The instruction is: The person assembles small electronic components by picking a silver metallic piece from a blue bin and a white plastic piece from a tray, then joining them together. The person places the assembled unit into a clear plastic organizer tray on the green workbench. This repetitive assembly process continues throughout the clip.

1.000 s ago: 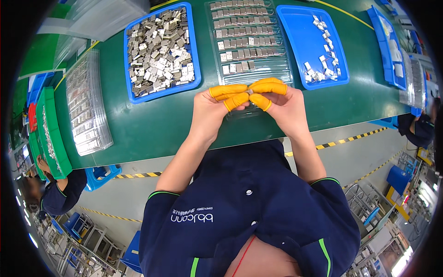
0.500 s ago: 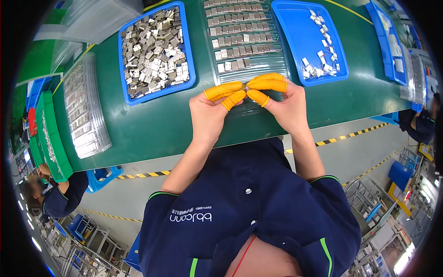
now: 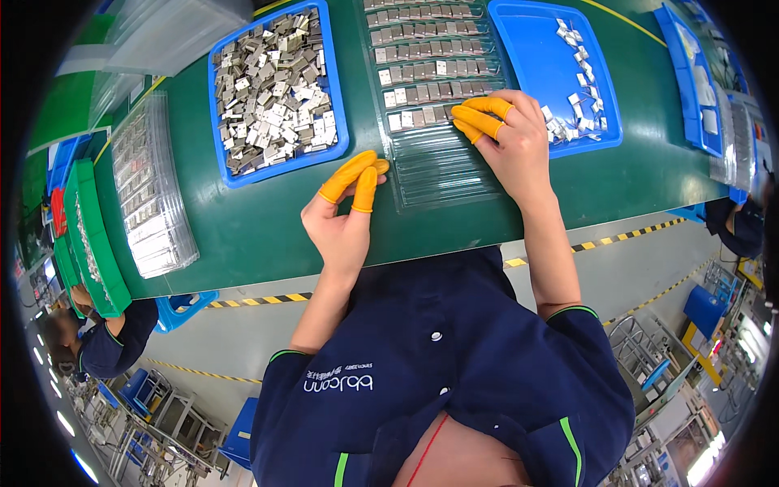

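My right hand [image 3: 515,142], in yellow finger cots, pinches a small grey metal USB connector [image 3: 447,114] at the right end of the nearest filled row in a clear ribbed plastic tray [image 3: 446,174]. Its fingertips partly cover the piece. Several rows of similar connectors lie farther back in this tray. My left hand [image 3: 345,207], also in yellow finger cots, hovers over the table just left of the tray's near part. Its fingertips come together, and nothing shows between them.
A blue bin [image 3: 341,134] heaped with metal connectors stands left of the tray. At right, another blue bin [image 3: 552,49] holds small white pieces with wires. Stacked clear trays [image 3: 166,235] and a green bin [image 3: 114,280] lie far left. A co-worker [image 3: 122,345] sits beyond.
My hands were together in front of the tray around a small piece. The right has moved forward and right to the row's end; the left has drawn back to the left, without the piece.
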Tool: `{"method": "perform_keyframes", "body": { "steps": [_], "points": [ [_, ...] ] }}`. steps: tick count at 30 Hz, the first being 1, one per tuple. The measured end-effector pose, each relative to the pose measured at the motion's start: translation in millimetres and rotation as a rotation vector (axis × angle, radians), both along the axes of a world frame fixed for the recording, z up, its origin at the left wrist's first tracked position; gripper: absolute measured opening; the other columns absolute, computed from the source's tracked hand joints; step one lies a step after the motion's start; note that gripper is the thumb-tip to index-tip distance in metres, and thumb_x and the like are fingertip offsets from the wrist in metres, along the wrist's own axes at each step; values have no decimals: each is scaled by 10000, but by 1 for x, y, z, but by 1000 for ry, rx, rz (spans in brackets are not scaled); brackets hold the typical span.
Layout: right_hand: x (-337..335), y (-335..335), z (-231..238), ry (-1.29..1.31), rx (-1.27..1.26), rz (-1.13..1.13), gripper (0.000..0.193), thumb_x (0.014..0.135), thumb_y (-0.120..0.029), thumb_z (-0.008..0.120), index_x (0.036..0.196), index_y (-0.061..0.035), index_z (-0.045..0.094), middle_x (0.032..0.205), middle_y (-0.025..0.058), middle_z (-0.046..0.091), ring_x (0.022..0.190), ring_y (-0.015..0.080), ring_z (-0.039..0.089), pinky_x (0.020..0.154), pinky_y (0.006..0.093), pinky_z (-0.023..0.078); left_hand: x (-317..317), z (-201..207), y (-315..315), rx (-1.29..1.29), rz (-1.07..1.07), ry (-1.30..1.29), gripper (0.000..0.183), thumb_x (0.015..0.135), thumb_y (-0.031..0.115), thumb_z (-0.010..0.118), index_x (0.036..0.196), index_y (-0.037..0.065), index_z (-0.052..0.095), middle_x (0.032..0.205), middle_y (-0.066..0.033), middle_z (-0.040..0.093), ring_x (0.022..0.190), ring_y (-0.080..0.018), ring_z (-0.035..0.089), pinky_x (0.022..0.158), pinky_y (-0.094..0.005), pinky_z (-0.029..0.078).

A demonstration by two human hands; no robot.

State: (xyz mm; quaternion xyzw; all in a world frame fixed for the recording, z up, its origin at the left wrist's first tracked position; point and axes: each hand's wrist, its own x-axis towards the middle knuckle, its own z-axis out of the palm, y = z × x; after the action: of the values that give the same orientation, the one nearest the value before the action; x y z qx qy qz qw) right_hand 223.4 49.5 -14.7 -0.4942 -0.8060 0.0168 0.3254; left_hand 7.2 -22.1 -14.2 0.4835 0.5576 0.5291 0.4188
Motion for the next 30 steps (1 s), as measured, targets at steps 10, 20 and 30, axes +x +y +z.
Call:
{"method": "perform_keyframes", "body": {
  "steps": [10, 20, 30],
  "points": [
    [15, -6, 18, 84, 16, -86, 218, 673, -126, 721, 887, -115, 683, 924, 6, 630, 874, 216, 552, 774, 337, 433, -29, 2, 15, 75, 152, 78, 225, 855, 29, 588, 1061, -63, 596, 958, -146, 646, 829, -179, 638, 728, -244, 498],
    [62, -12, 45, -54, -560, -614, 231, 704, -106, 701, 899, 5, 649, 913, 142, 618, 737, 277, 583, 664, 357, 465, -69, 9, 36, 153, 322, 429, 189, 815, -6, 613, 998, 6, 657, 954, -75, 664, 856, -108, 603, 760, -232, 482],
    [73, 7, 24, 90, -308, -582, 356, 732, -161, 700, 1041, -4, 619, 992, 165, 601, 860, 298, 590, 727, 362, 470, -77, 7, 43, 101, 201, 503, 216, 824, 1, 606, 1037, -19, 632, 1020, -87, 645, 921, -129, 595, 832, -260, 474]
  ]
}}
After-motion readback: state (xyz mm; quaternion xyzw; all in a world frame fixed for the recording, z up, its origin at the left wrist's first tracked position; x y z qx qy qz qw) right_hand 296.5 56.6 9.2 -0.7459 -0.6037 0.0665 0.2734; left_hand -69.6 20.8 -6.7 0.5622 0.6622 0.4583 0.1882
